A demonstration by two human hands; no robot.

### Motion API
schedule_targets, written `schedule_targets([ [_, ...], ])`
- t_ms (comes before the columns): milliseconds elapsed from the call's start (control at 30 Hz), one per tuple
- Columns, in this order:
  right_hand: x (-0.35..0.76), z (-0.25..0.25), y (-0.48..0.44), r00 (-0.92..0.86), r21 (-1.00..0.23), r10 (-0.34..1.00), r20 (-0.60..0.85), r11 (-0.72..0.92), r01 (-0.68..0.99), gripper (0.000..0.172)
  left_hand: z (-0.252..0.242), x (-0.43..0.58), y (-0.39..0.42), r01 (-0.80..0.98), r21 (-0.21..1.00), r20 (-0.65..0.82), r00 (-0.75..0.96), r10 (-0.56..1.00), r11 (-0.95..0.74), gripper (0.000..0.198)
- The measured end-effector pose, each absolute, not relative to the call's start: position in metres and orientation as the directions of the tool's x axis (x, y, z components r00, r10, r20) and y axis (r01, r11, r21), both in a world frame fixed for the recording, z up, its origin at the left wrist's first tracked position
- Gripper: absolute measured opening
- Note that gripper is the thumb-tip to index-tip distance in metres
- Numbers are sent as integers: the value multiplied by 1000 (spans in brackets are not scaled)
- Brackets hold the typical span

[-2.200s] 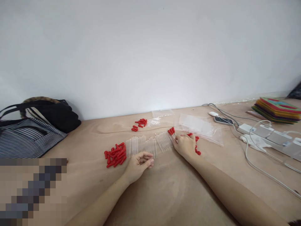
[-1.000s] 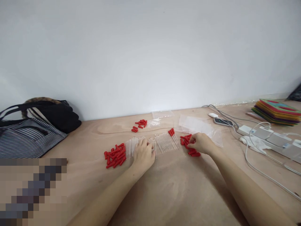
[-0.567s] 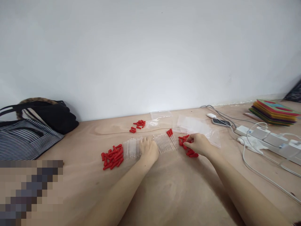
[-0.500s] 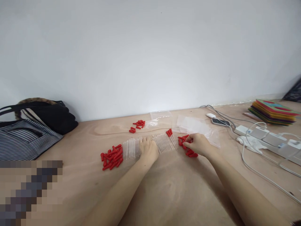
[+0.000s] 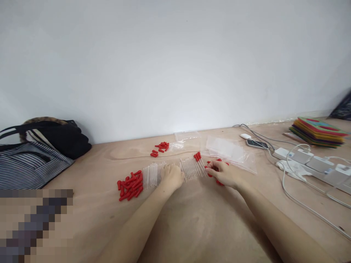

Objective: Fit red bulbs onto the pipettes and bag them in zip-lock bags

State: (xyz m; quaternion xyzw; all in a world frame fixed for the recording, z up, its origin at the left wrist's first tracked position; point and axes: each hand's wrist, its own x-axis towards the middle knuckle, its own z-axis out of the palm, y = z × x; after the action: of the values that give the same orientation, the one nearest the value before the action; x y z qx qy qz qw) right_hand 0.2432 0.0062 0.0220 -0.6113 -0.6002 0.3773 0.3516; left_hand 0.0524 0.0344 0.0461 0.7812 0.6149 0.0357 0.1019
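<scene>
1. Head view, clock read around the left hand (image 5: 173, 176): the striped bag (image 5: 24, 170) bounds the table (image 5: 197, 219) far out at 9 o'clock.
2. Nearer at 9, the left bulbs (image 5: 132, 186) lie heaped, red, probably light and rubbery; a pinch on the round end should suit.
3. Left tubes (image 5: 150, 175), side by side next to that heap, look stiff and thin: likely slippery, maybe fragile, best held lightly at mid-length.
4. The left hand curls down over their right end; its fingertips are hidden, so I cannot tell its hold.
5. Right tubes (image 5: 190, 170) slant at 3; capped tubes (image 5: 197, 157) end that row at 2.
6. Right hand (image 5: 223, 173), at 3, has thumb and forefinger nearly meeting over the right bulbs (image 5: 219, 183); whether one is pinched I cannot tell.
7. Pouches (image 5: 226, 149) at 2 limit reach; the power strip (image 5: 340, 178) borders 3. The wall (image 5: 175, 65) closes 12; most room for moving seems toward 6.
</scene>
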Motion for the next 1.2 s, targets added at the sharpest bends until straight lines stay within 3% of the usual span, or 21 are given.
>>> schedule_targets([
  [133,227,16,3,-180,-995,984,-15,3,100,26,56,27,21,874,399,-214,383,899,-278,30],
  [200,215,14,-1,-231,-999,973,-21,-32,-43,31,55,14,12,777,573,-250,468,848,-261,30],
  [300,199,10,-5,-258,-981,966,-10,-60,-186,31,46,-1,4,517,848,-221,540,812,-114,23],
  [367,191,6,-6,-252,-962,968,-10,-78,-261,28,40,-8,2,369,929,-205,534,820,-8,27],
  [500,185,-3,-4,-178,-937,983,-33,-93,-338,24,31,-15,4,200,963,-255,468,846,179,35],
  [633,185,-5,-4,-166,-952,986,-13,-63,-298,22,30,-19,6,121,959,-285,403,870,258,32],
  [1200,188,-1,-7,-289,-996,957,23,-3,-89,27,34,-17,0,188,901,-434,341,834,392,25],
])
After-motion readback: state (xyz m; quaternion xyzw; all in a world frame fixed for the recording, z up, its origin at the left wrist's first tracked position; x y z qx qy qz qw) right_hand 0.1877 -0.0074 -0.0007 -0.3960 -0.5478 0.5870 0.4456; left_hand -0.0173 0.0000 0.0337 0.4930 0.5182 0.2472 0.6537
